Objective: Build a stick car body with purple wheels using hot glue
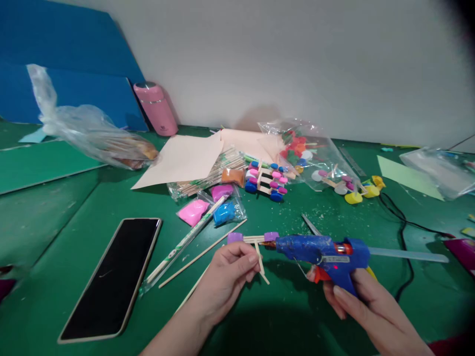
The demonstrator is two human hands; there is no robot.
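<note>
In my right hand (367, 301) is a blue hot glue gun (322, 252), gripped by its handle, with a red trigger and a clear glue stick (411, 254) jutting from its back. My left hand (235, 267) pinches a small piece made of short wooden sticks (261, 267). At the top of that piece, a crossbar of sticks has a purple clay block (271, 237) at one end and another purple block (235, 238) at the other. The gun's nozzle tip is at the crossbar, close to my left fingertips; I cannot tell whether it touches.
A phone (111, 282) lies at left, beside wrapped chopsticks (181, 244) and a loose wooden stick (204, 253). Behind are clay packets (224, 212), a finished-looking stick-and-clay model (266, 182) and a plastic bag (315, 158). Scissors (310, 225) lie behind the gun; a black cord (404, 232) runs at right.
</note>
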